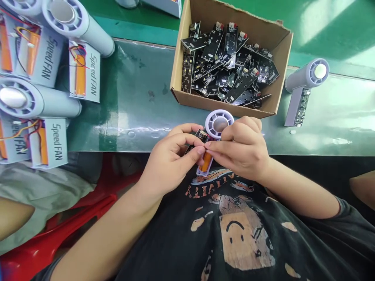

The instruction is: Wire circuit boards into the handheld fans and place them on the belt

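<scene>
A small handheld fan (208, 117) with a light purple ring grille is held up in front of my shirt, at the table's front edge. Its handle lies open and shows an orange battery (206, 161). My left hand (170, 162) is closed, gripping a black circuit board (201, 135) beside the handle. Over the fan's body, my right hand (247, 146) is closed in a pinch, its fingertips meeting those of my left hand. What the right fingertips pinch is too small and covered to make out. A bit of reddish wire shows near them.
A cardboard box (225, 103) full of black circuit boards stands just beyond my hands. Several open fans (93, 35) with orange batteries and wires stand at the left. Another fan (295, 105) with a board in its handle is at the right. A red chair (67, 226) is lower left.
</scene>
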